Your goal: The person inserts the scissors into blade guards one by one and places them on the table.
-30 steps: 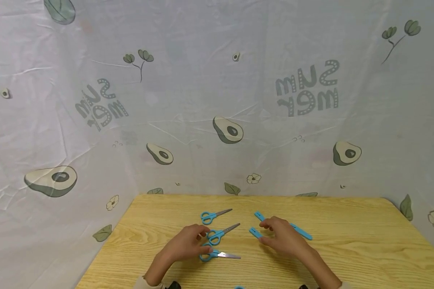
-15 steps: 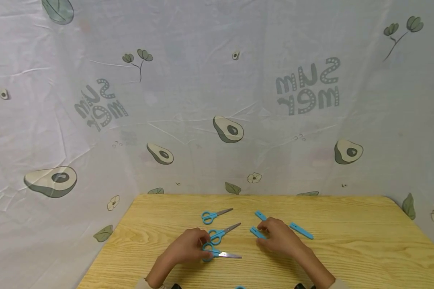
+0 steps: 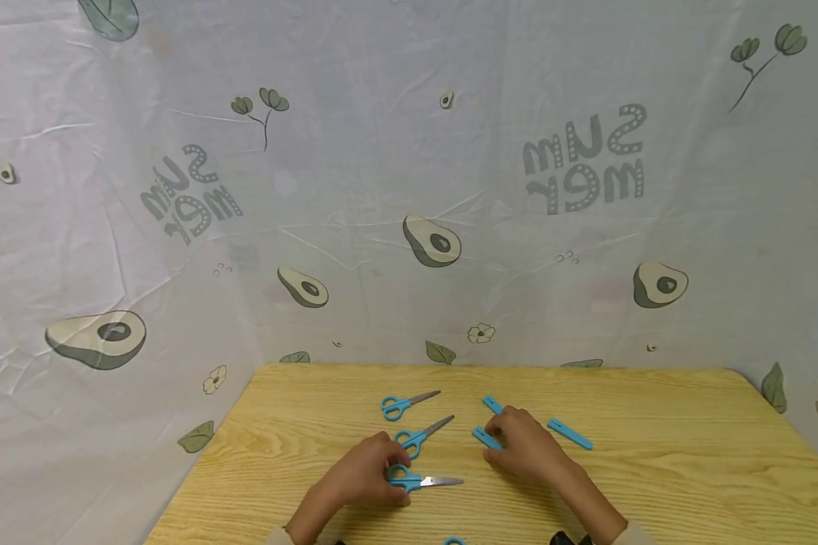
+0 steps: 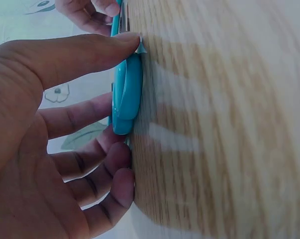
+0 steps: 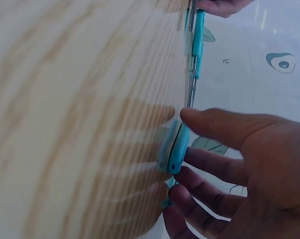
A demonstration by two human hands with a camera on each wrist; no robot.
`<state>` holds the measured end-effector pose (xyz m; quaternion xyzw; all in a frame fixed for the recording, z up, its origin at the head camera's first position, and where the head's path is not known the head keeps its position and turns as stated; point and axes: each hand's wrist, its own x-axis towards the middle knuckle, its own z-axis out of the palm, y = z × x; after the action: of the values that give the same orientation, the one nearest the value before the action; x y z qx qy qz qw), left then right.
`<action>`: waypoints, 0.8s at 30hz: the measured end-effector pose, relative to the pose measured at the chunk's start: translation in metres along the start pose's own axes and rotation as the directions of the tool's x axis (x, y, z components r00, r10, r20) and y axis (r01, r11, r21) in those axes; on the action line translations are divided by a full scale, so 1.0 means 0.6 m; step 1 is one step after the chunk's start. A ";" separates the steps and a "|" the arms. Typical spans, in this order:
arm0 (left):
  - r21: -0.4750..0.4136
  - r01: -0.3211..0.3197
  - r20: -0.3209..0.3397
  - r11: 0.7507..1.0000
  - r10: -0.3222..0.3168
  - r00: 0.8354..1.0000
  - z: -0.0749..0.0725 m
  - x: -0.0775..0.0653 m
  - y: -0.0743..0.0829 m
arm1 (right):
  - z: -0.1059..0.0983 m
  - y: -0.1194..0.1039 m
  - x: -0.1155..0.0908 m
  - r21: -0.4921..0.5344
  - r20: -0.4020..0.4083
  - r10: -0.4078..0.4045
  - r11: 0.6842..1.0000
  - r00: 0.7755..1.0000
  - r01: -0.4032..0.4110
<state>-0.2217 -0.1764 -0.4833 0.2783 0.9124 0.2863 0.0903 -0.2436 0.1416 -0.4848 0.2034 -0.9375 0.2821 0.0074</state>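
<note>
My left hand (image 3: 366, 473) holds the blue handles of the nearest scissors (image 3: 405, 478), thumb on the near side and fingers beyond. Their bare blades point right along the table. In the left wrist view the thumb and forefinger lie on either side of the handles (image 4: 127, 89). Across from it, my right hand (image 3: 526, 446) grips a slim blue scissors cover (image 3: 485, 437), its right end hidden under the fingers. The right wrist view shows this cover (image 5: 177, 149) low at the table, between thumb and fingers.
Two more blue-handled scissors (image 3: 397, 409) lie behind the left hand, blades toward the right. Beyond the right hand are a second cover (image 3: 492, 404), partly hidden, and a third cover (image 3: 569, 434). A blue curved piece (image 3: 454, 540) shows at the bottom edge. A printed sheet (image 3: 354, 189) hangs behind the wooden table (image 3: 654, 454).
My left hand has shifted right and nearer, its thumb now below the nearest scissors, which have slid slightly right. My right hand has closed in a little on the cover.
</note>
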 end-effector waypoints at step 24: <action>0.101 0.019 0.009 0.995 -0.020 1.000 0.009 0.000 0.020 | -0.015 0.002 -0.012 0.102 0.076 -0.009 0.995 0.997 0.001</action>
<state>-0.2141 -0.1655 -0.4808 0.2752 0.9278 0.2375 0.0835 -0.2383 0.1499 -0.4785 0.2164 -0.9210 0.3217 -0.0380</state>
